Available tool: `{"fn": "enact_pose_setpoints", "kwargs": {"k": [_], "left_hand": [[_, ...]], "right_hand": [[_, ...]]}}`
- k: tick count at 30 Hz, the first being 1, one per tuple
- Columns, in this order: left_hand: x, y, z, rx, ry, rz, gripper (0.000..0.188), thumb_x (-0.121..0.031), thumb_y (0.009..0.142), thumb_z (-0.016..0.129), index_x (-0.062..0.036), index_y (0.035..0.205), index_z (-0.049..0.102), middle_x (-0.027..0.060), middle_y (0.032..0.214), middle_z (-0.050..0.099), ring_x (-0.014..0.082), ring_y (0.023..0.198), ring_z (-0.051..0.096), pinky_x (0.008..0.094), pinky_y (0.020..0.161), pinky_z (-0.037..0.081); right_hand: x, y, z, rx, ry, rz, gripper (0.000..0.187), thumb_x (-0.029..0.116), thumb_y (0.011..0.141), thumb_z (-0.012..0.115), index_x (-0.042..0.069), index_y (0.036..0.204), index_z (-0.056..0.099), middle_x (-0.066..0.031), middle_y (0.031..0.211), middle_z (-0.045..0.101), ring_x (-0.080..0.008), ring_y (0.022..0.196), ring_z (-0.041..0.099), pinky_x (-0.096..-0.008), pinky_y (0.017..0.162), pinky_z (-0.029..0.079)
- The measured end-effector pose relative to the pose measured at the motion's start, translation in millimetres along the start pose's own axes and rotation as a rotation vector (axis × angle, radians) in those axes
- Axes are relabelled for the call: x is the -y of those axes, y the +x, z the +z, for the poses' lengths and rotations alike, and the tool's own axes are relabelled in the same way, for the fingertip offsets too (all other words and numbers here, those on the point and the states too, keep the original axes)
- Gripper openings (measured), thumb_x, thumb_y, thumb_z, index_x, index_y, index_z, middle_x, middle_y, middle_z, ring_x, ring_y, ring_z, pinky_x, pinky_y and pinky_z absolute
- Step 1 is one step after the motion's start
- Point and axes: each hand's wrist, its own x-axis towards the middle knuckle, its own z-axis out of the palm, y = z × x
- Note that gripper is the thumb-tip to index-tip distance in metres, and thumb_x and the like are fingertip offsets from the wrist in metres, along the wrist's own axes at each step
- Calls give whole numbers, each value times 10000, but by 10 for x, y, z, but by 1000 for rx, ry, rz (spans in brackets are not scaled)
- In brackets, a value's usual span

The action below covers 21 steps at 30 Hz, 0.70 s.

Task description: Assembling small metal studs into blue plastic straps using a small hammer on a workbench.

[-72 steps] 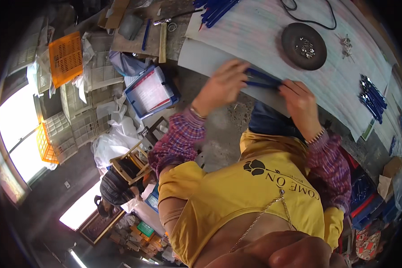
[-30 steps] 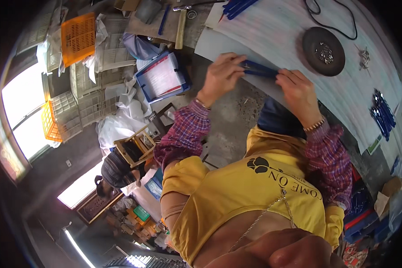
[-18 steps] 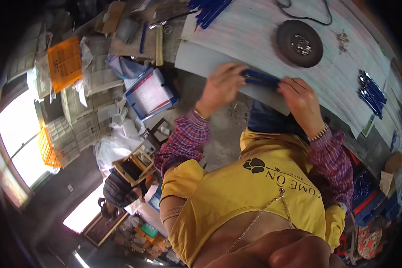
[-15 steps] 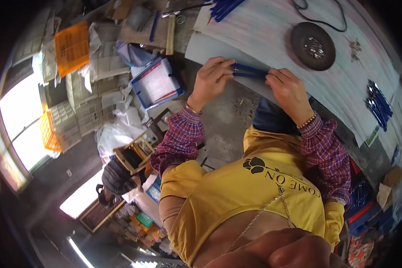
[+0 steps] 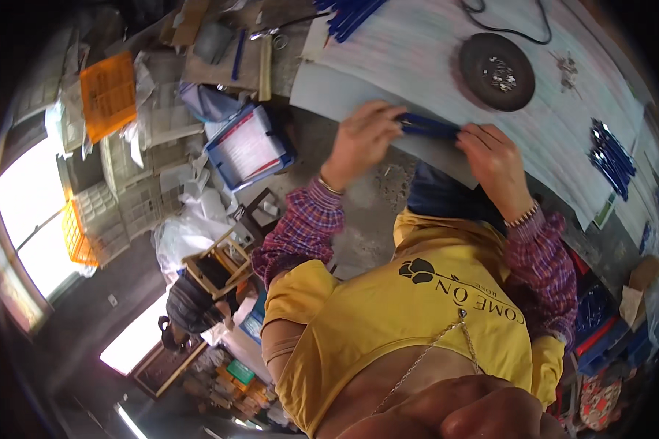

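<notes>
Between my two hands stretches a narrow dark blue strap (image 5: 432,126), doubled over, just above the near edge of the table. My left hand (image 5: 362,143) pinches its left end, where a small metal bit seems to show; the fingers are a little blurred. At the other end, my right hand (image 5: 494,157) grips the strap between thumb and fingers. Beyond my right hand, a dark round bowl (image 5: 476,77) holds small shiny metal pieces. To the right, a bundle of blue straps with metal fittings (image 5: 612,159) lies on the table.
The work table (image 5: 417,55) has a pale, stained cover. More blue straps (image 5: 353,18) lie at its far left, and small metal pieces (image 5: 567,68) right of the bowl. A black cord (image 5: 512,28) curves behind it. Left of the table stands a blue bin (image 5: 249,146) with papers.
Both hands have shifted slightly right and nearer, still holding the strap. Its two strands, apart before, now lie closer together. The whole view has turned a little.
</notes>
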Motion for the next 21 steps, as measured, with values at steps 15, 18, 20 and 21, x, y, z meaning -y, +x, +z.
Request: {"fn": "enact_pose_setpoints", "kwargs": {"k": [15, 18, 20, 21], "left_hand": [[-183, 48, 303, -33, -68, 84, 157, 80, 667, 703, 5, 789, 640, 121, 993, 690, 265, 920, 636, 331, 688, 550], [48, -51, -80, -9, 43, 46, 160, 77, 670, 706, -5, 792, 644, 105, 994, 695, 257, 923, 637, 323, 713, 551], [128, -124, -97, -45, 51, -27, 161, 74, 669, 705, -10, 795, 649, 101, 988, 696, 249, 920, 638, 314, 712, 552], [124, -147, -119, -80, 46, -86, 163, 71, 669, 704, -14, 798, 653, 96, 983, 698, 241, 917, 639, 304, 712, 553]], "right_hand": [[15, -310, -264, -26, -69, 86, 153, -43, 703, 672, -17, 847, 625, -112, 913, 656, -279, 825, 619, -364, 692, 516], [62, -21, 71, -14, 20, 4, 150, -33, 704, 671, -15, 842, 616, -109, 911, 654, -279, 831, 615, -362, 698, 513], [49, 84, 242, 40, 43, -26, 151, -19, 706, 670, -5, 843, 607, -106, 912, 654, -278, 843, 610, -361, 708, 509], [65, 85, 244, 43, 58, -37, 151, -19, 706, 670, -5, 843, 607, -106, 912, 654, -278, 843, 610, -361, 708, 509]]}}
